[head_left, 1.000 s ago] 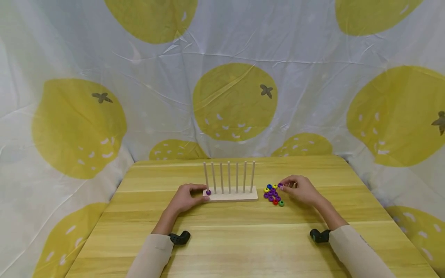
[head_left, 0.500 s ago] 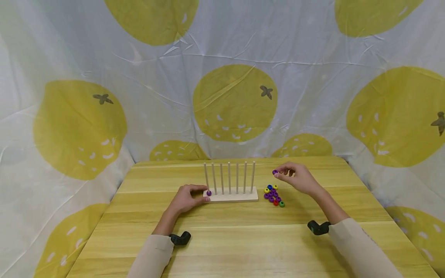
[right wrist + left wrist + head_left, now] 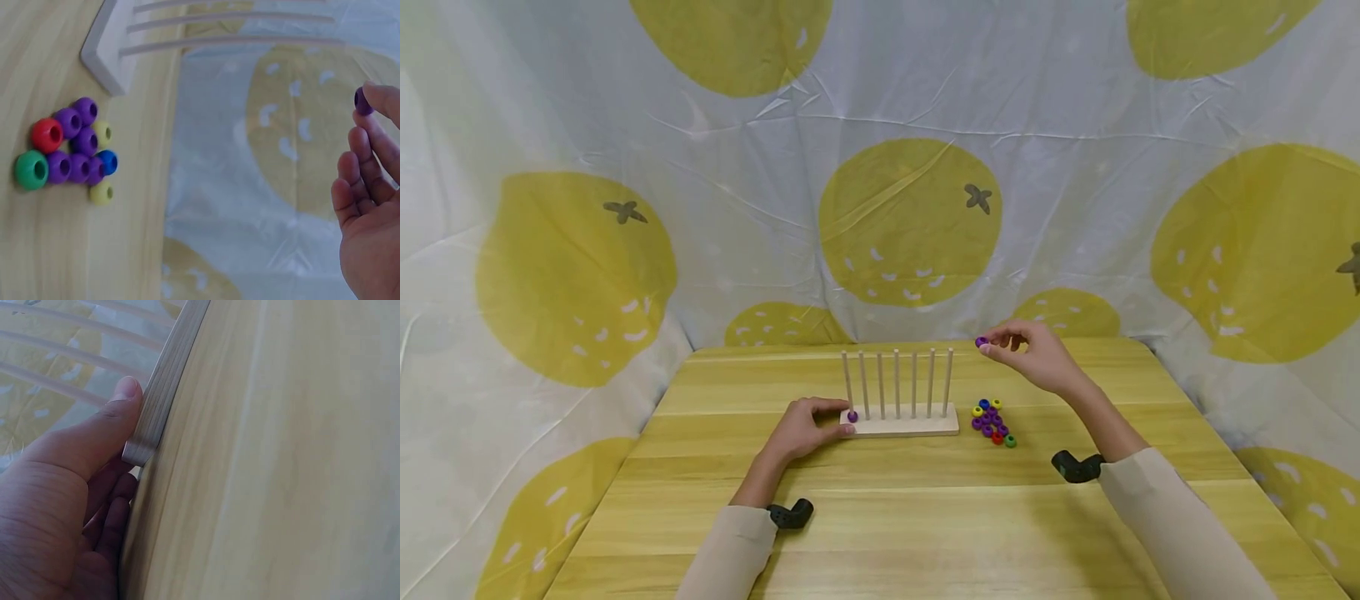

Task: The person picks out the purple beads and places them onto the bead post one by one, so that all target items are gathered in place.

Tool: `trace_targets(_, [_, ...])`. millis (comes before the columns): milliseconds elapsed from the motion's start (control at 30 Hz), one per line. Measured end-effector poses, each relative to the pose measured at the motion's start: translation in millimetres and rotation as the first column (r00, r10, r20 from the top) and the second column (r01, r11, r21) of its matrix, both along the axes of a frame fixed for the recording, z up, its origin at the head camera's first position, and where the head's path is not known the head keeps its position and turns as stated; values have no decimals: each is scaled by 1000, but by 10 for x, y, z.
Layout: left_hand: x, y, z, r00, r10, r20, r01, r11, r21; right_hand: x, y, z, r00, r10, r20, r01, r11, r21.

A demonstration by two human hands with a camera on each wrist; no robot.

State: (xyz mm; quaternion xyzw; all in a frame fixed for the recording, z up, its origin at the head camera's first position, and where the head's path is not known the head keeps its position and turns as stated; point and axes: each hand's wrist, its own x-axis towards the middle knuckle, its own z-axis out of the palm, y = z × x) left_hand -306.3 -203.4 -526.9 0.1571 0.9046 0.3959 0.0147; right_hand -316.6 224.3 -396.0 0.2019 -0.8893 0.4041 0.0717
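Observation:
A pale wooden peg stand (image 3: 902,426) with several upright rods stands mid-table, a purple bead (image 3: 852,417) low on its leftmost rod. My left hand (image 3: 801,430) grips the left end of the base, thumb at the front and fingers behind; the left wrist view shows the thumb (image 3: 128,394) on the base's edge. My right hand (image 3: 1033,357) is raised right of the rods, pinching another purple bead (image 3: 982,342) between thumb and fingertips. In the right wrist view this bead (image 3: 363,101) shows its hole, and the other fingers are loosely bent.
Right of the stand lies a cluster of loose beads: several purple ones (image 3: 987,431), a red bead (image 3: 997,437), a green bead (image 3: 1011,442), a blue bead (image 3: 984,404) and two yellow beads (image 3: 977,412). A lemon-patterned curtain (image 3: 910,100) hangs behind the wooden table (image 3: 910,525).
My right hand has picked a purple bead up from beside the cluster and lifted it up and to the left. The left hand stays on the stand's end.

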Motion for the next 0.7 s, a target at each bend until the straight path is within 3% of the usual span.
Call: trace_targets(700, [-1, -2, -14, 1000, -7, -6, 7, 1000, 3, -33, -831, 320, 990, 138, -32, -140, 987, -73])
